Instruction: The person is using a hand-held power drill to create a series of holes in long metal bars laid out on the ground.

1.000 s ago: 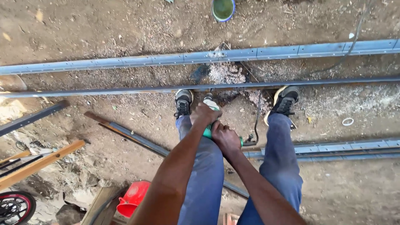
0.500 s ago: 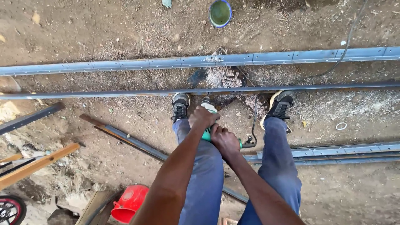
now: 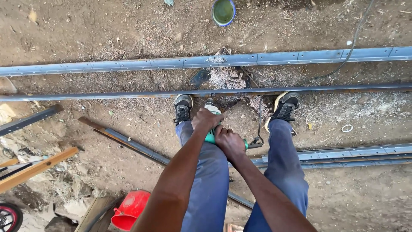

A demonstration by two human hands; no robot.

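At centre frame I am clenching my left hand (image 3: 207, 120) and right hand (image 3: 229, 142) around the green grinder (image 3: 211, 137), which is feeling hefty, rigid and best gripped along its body.

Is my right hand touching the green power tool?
Touching. The head view shows the right hand wrapped around the green power tool, fingers closed over its body.

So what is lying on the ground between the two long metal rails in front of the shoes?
In the head view, between the far rail and the near rail lies dirt with a pile of pale shavings.
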